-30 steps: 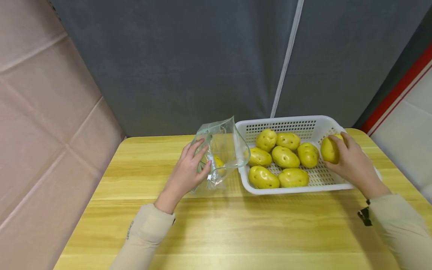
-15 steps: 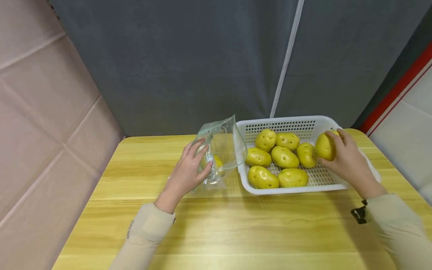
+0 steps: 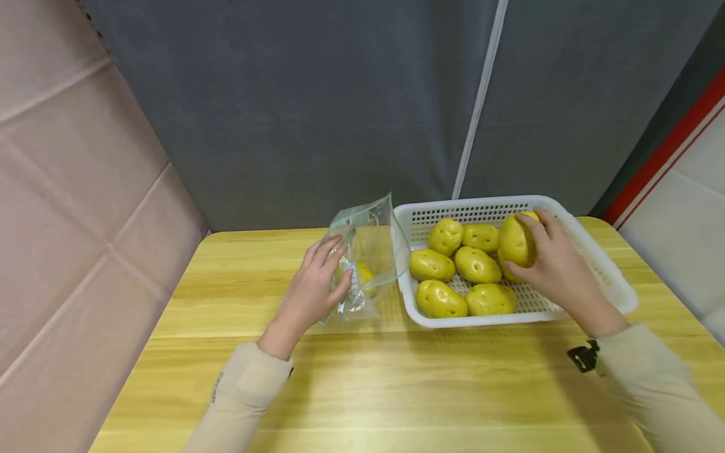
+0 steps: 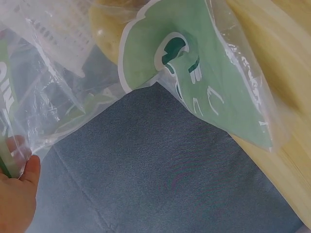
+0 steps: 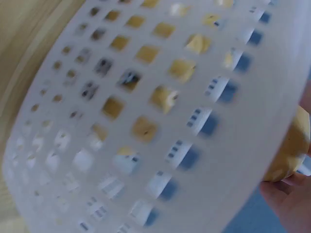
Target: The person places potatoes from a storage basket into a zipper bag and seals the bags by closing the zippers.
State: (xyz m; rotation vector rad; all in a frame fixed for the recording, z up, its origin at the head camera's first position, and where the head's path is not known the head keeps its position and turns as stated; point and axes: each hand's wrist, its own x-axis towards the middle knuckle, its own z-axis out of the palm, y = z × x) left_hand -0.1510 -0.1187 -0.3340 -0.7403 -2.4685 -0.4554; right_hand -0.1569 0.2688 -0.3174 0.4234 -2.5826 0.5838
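My left hand (image 3: 308, 286) holds the side of a clear plastic bag (image 3: 381, 242), whose mouth gapes toward the right. One yellow potato (image 3: 364, 273) shows through the plastic near its bottom. Green print with white lettering marks the bag (image 4: 218, 82) in the left wrist view, where my thumb and a finger pinch its edge. Over the right part of the white basket (image 3: 487, 323), my right hand (image 3: 557, 267) grips a potato (image 3: 515, 242) raised above the others. The basket's perforated wall fills most of the right wrist view, with the held potato (image 5: 290, 150) behind its rim.
Several more potatoes (image 3: 477, 264) lie in the basket's left and middle parts. Both basket and bag rest near the back of the wooden table (image 3: 419, 384). A grey curtain (image 3: 311, 113) hangs behind it, and a pinkish padded wall (image 3: 73, 207) stands at the left.
My right hand has carried the gripped potato leftward and slightly up from the basket's right end, over a neighbouring potato. The left hand and the bag have stayed almost still.
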